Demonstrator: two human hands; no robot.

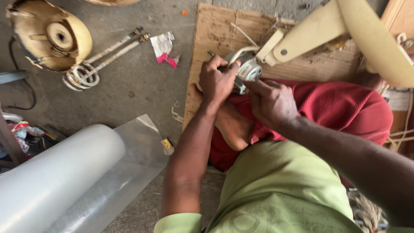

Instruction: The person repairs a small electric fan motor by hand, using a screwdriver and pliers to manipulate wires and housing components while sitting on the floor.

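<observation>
1. The left hand (pixel 217 80) wraps over a small metal motor (pixel 246 71), fingers curled tight on its top and near side. The motor sits just above the person's red-clad knee (pixel 340 105), at the near edge of a cardboard sheet (pixel 215 34) on the floor.
2. The right hand (pixel 271 101) meets the motor from below and right. Its fingers are narrowed to a pinch at the housing; what they pinch is hidden, so I cannot tell whether it is a tool, a wire or the casing itself.
3. A cream fan body (pixel 327 30) joins the motor by a bracket (pixel 271 45) and juts up and right, well out from the hands.
4. Risk: the fan body looks heavy and unsupported. If the left hand's hold eases, it could swing and twist the motor out of the pinch.
5. Risk: a bare foot (pixel 233 127) lies right under the hands. A dropped part could strike it.
6. Risk: thin wires near the motor's far side could snag or tear if the motor is turned.
7. Risk: small parts could roll off the cardboard onto the cluttered floor, toward the coil heater (pixel 82 75) or the plastic roll (pixel 56 172), and be lost.
</observation>
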